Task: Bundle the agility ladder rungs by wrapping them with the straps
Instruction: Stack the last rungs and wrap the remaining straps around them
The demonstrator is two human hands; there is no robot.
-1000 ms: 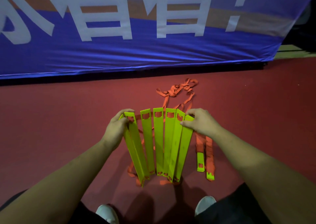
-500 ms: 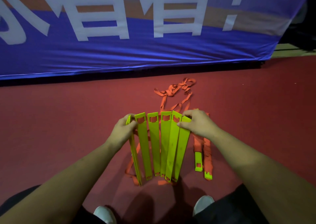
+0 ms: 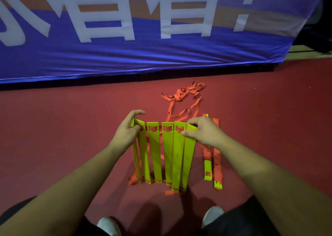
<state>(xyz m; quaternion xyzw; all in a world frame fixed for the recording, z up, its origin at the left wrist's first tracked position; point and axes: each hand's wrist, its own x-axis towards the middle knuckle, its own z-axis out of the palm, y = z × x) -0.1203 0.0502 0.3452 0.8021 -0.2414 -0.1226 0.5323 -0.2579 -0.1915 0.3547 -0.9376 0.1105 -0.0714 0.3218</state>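
Several yellow-green ladder rungs (image 3: pixel 168 153) stand fanned side by side on the red floor, threaded on orange straps (image 3: pixel 181 99). My left hand (image 3: pixel 128 129) grips the top of the leftmost rungs, thumb in front and fingers behind. At the right end, my right hand (image 3: pixel 202 132) pinches the top of the rightmost rung. The loose strap lies tangled on the floor just beyond the rungs. Strap loops poke out under the rungs' lower ends.
Two more rungs wrapped in orange strap (image 3: pixel 212 163) lie on the floor right of the fan, under my right wrist. A blue banner (image 3: pixel 161 55) with white characters hangs behind. My two white shoes (image 3: pixel 212 215) are at the bottom.
Both hands have pushed the rungs closer together, so the fan is narrower and more upright. The leftmost rungs now overlap under my left hand.
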